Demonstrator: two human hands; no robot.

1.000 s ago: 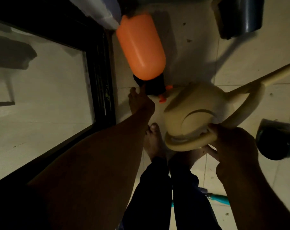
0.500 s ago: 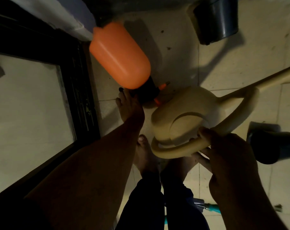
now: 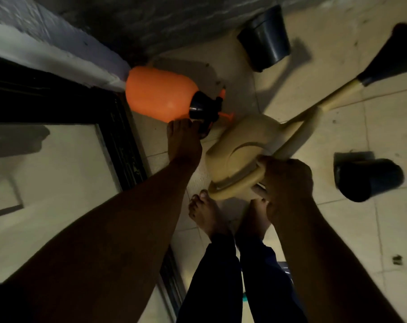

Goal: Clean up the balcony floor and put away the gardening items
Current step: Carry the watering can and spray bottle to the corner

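- The left hand (image 3: 183, 141) reaches down to the orange pressure sprayer (image 3: 159, 94); its fingers lie at the sprayer's black pump head (image 3: 203, 109), but dim light hides whether they have closed round it, so I cannot tell
- The sprayer hangs or leans tilted at the far left, close beside the dark door frame (image 3: 120, 136) and the pale wall ledge (image 3: 57, 57)
- The right hand (image 3: 287, 180) grips the looped handle of the beige watering can (image 3: 239, 155), fingers curled round the loop at the can's near edge
- The can sits in mid scene above the tiled floor (image 3: 384, 229), its long spout running far right to a dark rose (image 3: 389, 64)
- Two dark plastic pots lie on the tiles: one (image 3: 264, 39) far against the wall, another (image 3: 368, 177) tipped over at the right
- Handling, as I judge it: both items are stiff moulded plastic, not fragile, probably light unless water remains inside, which cannot be seen
- The sprayer's smooth round tank would slip in one hand; the black head or its trigger handle is the sound hold
- The can balances best from the handle loop; its long spout could swing and knock the pots
- Bare feet (image 3: 207, 215) stand just beneath the can, so neither item should be dropped
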